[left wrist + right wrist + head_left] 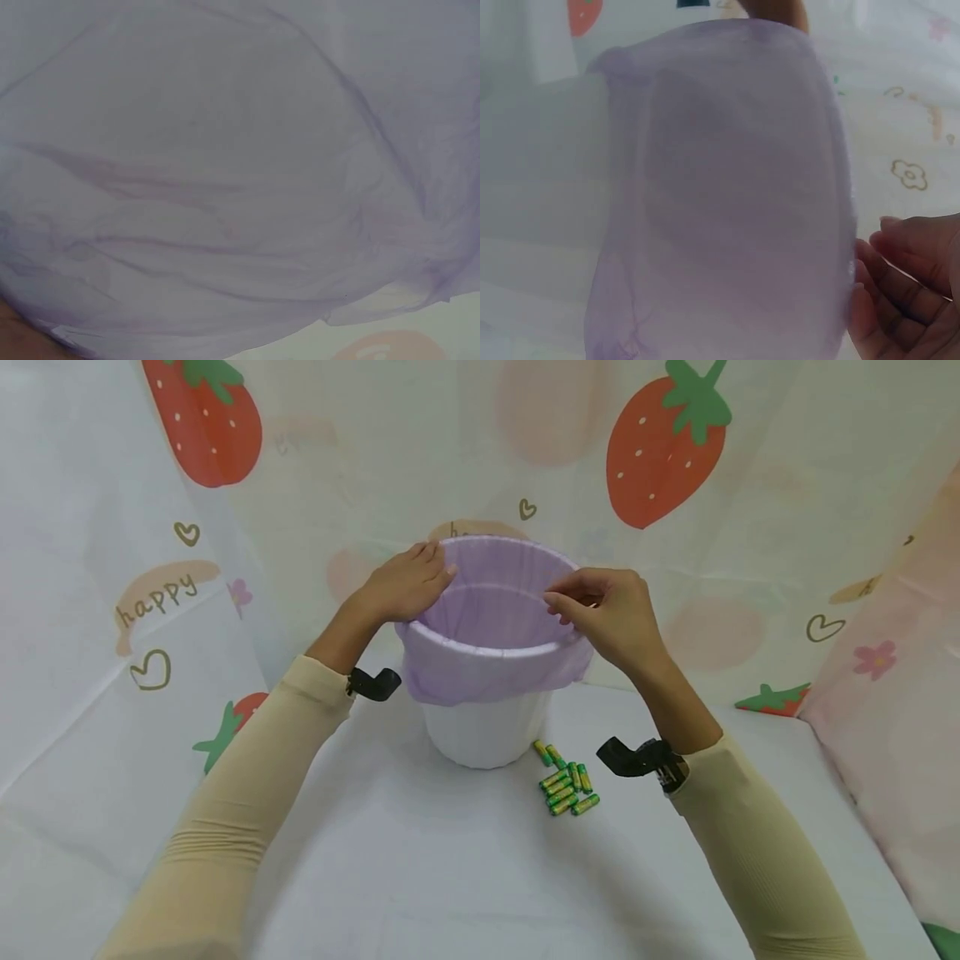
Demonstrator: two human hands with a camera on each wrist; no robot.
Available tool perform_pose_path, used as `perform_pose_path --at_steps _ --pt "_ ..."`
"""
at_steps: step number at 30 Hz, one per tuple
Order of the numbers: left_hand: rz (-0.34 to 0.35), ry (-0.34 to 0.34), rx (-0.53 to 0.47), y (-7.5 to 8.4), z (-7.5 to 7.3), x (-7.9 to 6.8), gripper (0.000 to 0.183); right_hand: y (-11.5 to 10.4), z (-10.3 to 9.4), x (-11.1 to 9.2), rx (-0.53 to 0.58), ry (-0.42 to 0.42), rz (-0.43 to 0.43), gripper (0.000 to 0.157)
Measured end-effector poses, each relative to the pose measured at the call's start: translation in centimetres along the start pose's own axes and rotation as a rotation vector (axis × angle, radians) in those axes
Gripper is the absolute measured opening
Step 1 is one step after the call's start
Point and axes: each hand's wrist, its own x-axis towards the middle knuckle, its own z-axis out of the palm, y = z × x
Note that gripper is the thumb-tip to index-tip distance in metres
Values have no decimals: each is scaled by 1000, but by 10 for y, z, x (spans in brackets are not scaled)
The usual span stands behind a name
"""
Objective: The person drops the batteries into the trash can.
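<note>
A white bin [486, 731] stands on the table with a light purple bag [495, 677] lining it. The bag is folded over the rim and hangs down the outside. My left hand [408, 583] rests on the left side of the rim with fairly straight fingers. At the right side of the rim is my right hand [611, 610], fingers loosely bent. In the right wrist view, the fingers of that right hand [911, 289] are beside the rim and nothing shows between them and the thumb. The left wrist view is mostly filled by the bag [225, 187].
Several green and yellow batteries [566, 781] lie on the white tabletop [420, 860], just right of the bin's base. Behind stands a pale cloth backdrop [420, 452] printed with strawberries and hearts. Black wrist cameras [375, 685] are worn over both sleeves.
</note>
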Motion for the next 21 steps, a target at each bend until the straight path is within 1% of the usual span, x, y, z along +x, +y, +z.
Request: perform_pose_path --at_steps 7,12,16,21 --pt "-4 2 -1 1 -1 -2 66 0 -10 -19 1 64 -23 15" --pt "3 11 -4 1 -1 -2 66 3 -15 -39 7 127 -31 13" --pt "5 1 -4 -1 0 -1 67 7 -16 -57 37 133 -11 12" --pt "11 4 3 0 0 0 67 18 -16 -79 43 136 36 13"
